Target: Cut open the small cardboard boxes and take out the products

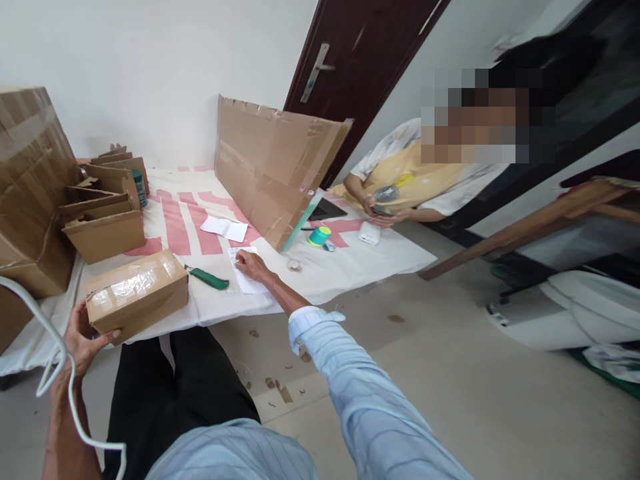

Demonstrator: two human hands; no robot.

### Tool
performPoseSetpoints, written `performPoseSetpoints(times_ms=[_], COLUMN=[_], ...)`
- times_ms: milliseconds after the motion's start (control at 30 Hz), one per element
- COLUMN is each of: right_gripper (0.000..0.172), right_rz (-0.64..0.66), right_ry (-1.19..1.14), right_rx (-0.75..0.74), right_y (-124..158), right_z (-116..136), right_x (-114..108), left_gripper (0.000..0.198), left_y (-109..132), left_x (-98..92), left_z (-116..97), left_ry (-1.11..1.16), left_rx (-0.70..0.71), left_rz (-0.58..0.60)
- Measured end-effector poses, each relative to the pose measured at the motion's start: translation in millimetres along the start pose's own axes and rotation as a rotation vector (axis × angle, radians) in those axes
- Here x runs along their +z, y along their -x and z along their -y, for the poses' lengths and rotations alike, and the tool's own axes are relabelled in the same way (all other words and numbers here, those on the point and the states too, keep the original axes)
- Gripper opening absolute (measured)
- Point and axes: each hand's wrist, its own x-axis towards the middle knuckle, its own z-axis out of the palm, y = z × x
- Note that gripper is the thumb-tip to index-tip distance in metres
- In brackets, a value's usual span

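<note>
My left hand (pixel 85 337) grips the near left end of a closed cardboard box (pixel 137 293), thumb along its lower edge. Clear shiny tape covers the top of this box, which rests at the table's front edge. My right hand (pixel 250 265) is on a white sheet with small printed marks (pixel 247 283), its fingers bent together; whether it pinches anything is too small to tell. Between the box and the sheet lies a green-handled knife (pixel 209 278). A folded white paper (pixel 224 229) is behind the sheet, and a tape roll (pixel 294 265) sits right of it.
Open cardboard boxes (pixel 107 233) and a big carton (pixel 33 187) stand at the left. An upright cardboard panel (pixel 275 160) rises at the back. Rightward are a teal-and-yellow roll (pixel 319 235), a white device (pixel 369 233) and a person (pixel 415 173) holding a phone. A white cable (pixel 75 407) hangs near my left arm.
</note>
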Motion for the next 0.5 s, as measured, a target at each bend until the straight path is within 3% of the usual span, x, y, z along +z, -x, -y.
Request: performPoseSetpoints(times_ms=[133,500], right_gripper=[0.010,0.014], right_rz=[-0.036,-0.047], right_ry=[0.013,0.058], right_rx=[-0.010,-0.048], right_y=[5,7], right_z=[2,-2], right_x=[3,11], left_gripper=[0.100,0.104], left_y=[2,4], left_x=[2.7,5.0], left_z=[-7,-13], left_ry=[0.078,0.096], left_rx=[-0.093,-0.059], left_rz=[-0.008,-0.003])
